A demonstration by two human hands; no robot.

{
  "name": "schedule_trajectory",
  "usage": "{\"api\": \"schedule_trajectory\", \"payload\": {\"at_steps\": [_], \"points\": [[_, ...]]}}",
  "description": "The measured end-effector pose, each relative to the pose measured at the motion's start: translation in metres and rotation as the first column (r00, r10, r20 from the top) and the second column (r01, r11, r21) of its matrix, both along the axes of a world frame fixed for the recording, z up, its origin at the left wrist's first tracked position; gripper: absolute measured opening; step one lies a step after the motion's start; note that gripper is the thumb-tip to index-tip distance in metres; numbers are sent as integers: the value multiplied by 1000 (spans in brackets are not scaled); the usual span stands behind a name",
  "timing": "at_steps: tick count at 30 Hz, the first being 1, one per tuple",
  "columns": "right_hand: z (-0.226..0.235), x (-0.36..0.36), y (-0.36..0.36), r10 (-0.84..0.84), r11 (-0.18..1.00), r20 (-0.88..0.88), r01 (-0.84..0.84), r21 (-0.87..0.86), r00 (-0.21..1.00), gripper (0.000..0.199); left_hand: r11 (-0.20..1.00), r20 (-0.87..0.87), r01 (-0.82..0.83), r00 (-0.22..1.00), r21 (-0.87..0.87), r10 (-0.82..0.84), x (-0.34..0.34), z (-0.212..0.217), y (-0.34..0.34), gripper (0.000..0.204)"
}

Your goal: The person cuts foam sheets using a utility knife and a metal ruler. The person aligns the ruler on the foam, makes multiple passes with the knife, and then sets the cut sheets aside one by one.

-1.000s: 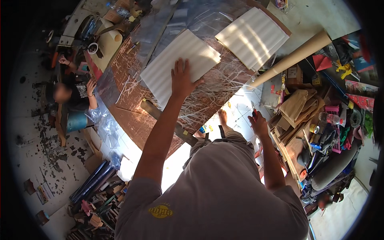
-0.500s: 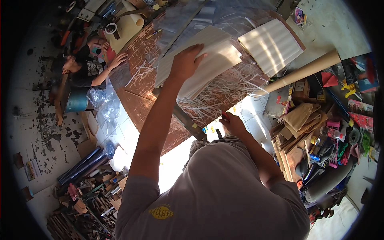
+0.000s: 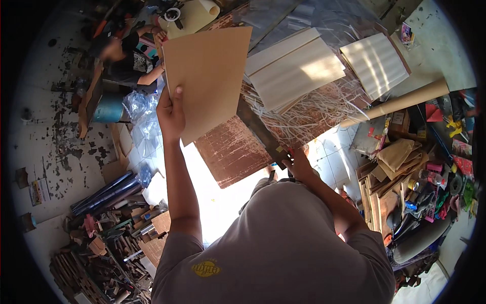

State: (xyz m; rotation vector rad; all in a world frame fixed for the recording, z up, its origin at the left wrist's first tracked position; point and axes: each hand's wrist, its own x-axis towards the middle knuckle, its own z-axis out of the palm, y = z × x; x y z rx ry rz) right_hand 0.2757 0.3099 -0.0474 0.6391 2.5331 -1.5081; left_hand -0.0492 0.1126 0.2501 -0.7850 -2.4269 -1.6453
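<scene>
Head view: my left hand (image 3: 171, 112) now holds a tan cardboard sheet (image 3: 210, 76) up off the table (image 3: 230, 152), fingers clamped on its lower left edge; a second ago that hand lay flat on the white corrugated sheets (image 3: 293, 68). My right hand (image 3: 298, 163) grips the long metal bar (image 3: 260, 133) at the table's near edge. White shreds (image 3: 314, 109) crowd the right; open floor lies left.

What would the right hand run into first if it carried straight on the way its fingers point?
The right hand already rests at the dark metal bar on the table edge; beyond that lie the white paper strips, though depth is hard to judge.
</scene>
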Motion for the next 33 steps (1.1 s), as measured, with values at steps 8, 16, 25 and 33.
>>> {"api": "schedule_trajectory", "payload": {"at_steps": [8,16,25,33], "points": [[14,-15,-31,-227,970,2,226,91,974,47,948,-204,-10,977,-318,-58,104,-21,-153,53],[36,-20,-48,-181,976,-56,172,-136,982,41,623,-146,69,946,-779,-288,185,-219,-211,70],[24,16,-91,-329,879,-109,262,-398,938,24,604,-67,227,904,-764,-423,189,-265,-179,57],[19,9,-125,-100,980,144,123,-158,985,35,863,-78,122,980,-490,-183,107,-262,-145,74]]}}
